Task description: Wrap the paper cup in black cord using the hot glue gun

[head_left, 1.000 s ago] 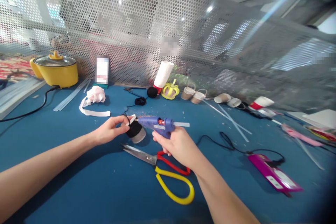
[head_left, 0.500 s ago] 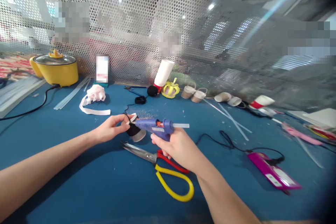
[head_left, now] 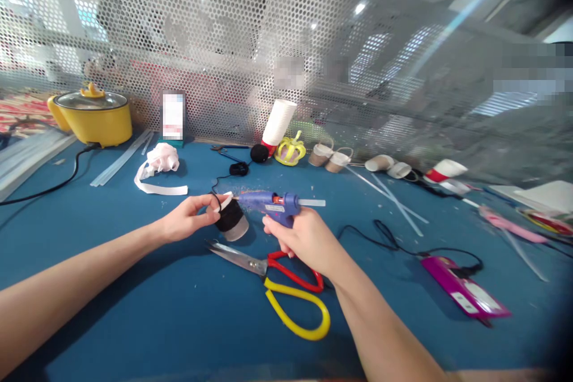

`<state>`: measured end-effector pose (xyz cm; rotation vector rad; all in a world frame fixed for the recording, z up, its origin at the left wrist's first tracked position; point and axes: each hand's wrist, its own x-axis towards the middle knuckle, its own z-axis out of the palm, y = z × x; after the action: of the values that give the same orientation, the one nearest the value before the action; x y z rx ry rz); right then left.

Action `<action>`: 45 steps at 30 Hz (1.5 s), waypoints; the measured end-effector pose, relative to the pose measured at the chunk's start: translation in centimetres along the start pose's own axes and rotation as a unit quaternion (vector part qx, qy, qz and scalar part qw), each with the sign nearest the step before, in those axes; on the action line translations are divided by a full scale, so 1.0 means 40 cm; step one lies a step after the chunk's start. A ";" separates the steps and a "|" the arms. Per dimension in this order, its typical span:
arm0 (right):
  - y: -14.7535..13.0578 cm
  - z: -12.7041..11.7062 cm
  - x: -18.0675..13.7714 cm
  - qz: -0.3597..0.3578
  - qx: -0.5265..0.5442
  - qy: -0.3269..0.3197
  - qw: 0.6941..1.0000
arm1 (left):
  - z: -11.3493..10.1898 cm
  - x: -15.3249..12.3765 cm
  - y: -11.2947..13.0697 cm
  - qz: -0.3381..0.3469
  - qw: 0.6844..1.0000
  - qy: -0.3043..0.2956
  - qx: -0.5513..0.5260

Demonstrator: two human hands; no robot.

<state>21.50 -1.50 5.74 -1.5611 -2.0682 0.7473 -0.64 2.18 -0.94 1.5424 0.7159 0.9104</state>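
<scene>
A small cup (head_left: 235, 227), its upper part wrapped in black yarn and its lower part pale, is held tilted above the blue table. My left hand (head_left: 190, 218) pinches it at its upper edge, where a white strip (head_left: 226, 201) sticks up; the exact grip point is partly hidden. Black yarn runs from those fingers back to a small bundle of yarn (head_left: 239, 169). In my right hand (head_left: 307, 236) is a blue glue gun (head_left: 273, 203), nozzle pointing left close to the strip, a clear glue stick jutting from its back. Open scissors (head_left: 259, 265) with red and yellow handles lie below.
A white ribbon roll (head_left: 163, 158) and a yellow electric pot (head_left: 98, 119) stand left. Along the perforated screen (head_left: 215, 83) are stacked paper cups (head_left: 280, 122), a yellow basket (head_left: 290, 150) and small cup baskets (head_left: 338, 161). A purple power strip (head_left: 465, 286) lies right with black cord.
The glue gun has drawn slightly right and up, so its nozzle is a little away from the fingers and more of the black-wrapped cup shows. The left hand has barely moved.
</scene>
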 end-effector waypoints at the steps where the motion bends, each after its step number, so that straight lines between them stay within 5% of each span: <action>1: -0.001 0.000 -0.001 -0.002 0.003 0.000 1.000 | 0.000 0.000 -0.001 -0.001 1.000 0.001 -0.001; 45: -0.013 -0.005 -0.013 -0.005 0.012 -0.015 1.000 | 0.001 -0.007 0.007 0.003 1.000 -0.008 0.026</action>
<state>21.39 -2.09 6.24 -1.5337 -2.0798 0.7940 -0.76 1.89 -0.73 1.5960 0.7280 0.8884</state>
